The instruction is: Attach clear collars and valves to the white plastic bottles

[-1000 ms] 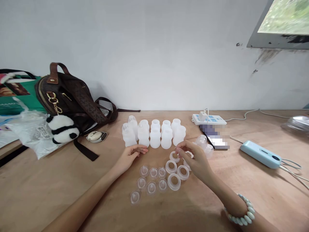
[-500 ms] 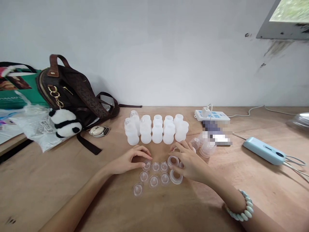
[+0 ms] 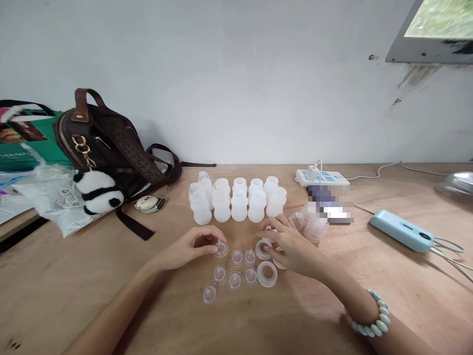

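Observation:
My left hand (image 3: 197,246) pinches a clear bottle nipple (image 3: 221,248) at its left edge between thumb and fingers. Several similar nipples (image 3: 235,281) lie on the table just right of it and nearer me. Over a group of translucent bottle collar rings my right hand (image 3: 290,244) is spread, thumb and fingertips apart. Its thumb reaches one ring (image 3: 259,255), and its fingers partly cover others. Another ring (image 3: 272,282) lies nearer me, outside the hand. Behind both hands stand white bottles (image 3: 239,209) in two rows; a few at the left have clear covers (image 3: 194,189).
Clear domed covers (image 3: 316,230) sit right of the bottles, beside a pixelated phone (image 3: 321,195). Farther right are a power strip (image 3: 336,178) and a blue power bank (image 3: 401,229) with cables. At left are a brown backpack (image 3: 121,133), a panda plush (image 3: 98,192) and a watch (image 3: 151,203).
My left thumb and fingers have closed on the nipple and drawn it slightly left, away from its neighbours. My right thumb has shifted a little over the rings. The view has moved slightly.

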`<state>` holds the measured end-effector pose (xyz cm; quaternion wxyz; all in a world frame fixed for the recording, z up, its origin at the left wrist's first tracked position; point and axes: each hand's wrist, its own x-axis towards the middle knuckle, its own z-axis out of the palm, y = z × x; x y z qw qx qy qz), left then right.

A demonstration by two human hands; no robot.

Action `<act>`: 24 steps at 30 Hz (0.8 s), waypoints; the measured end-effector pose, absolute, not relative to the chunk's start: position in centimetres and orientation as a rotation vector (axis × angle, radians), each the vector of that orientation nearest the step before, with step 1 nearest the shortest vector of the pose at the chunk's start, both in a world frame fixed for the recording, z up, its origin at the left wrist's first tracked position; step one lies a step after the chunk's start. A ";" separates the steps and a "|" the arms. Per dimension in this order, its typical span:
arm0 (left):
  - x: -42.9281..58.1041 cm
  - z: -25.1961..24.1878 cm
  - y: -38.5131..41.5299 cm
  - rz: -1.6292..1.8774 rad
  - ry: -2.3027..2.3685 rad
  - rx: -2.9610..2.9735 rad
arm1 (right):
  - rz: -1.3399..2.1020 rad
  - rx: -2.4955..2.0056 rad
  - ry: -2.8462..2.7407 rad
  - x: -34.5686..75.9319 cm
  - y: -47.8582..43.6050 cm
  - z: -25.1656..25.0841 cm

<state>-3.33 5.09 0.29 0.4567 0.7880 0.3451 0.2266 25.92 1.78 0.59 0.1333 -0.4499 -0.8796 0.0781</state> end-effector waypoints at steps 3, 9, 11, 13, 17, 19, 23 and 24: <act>-3.1 0.4 4.7 0.561 0.870 1.873 | 0.260 -1.251 -2.597 26.4 1.6 1.0; -2.6 1.1 4.4 0.639 0.854 1.780 | 0.258 -1.208 -2.634 26.2 1.7 0.5; -2.4 1.5 4.3 0.679 0.837 1.715 | 0.251 -1.207 -2.600 26.2 1.9 0.4; -1.8 2.0 4.1 0.738 0.830 1.635 | 0.275 -1.174 -2.507 26.3 2.1 0.6; 0.2 2.7 3.6 0.894 0.847 1.518 | 0.312 -0.993 -2.120 26.3 1.9 1.1; 1.5 2.7 3.2 0.975 0.852 1.461 | 0.258 -0.877 -1.952 26.1 1.4 1.4; 4.0 2.4 2.2 1.044 0.850 1.358 | 0.156 -0.650 -1.939 25.1 0.3 1.2; 4.5 2.4 1.9 1.036 0.850 1.358 | 0.151 -0.621 -1.970 24.9 0.1 1.1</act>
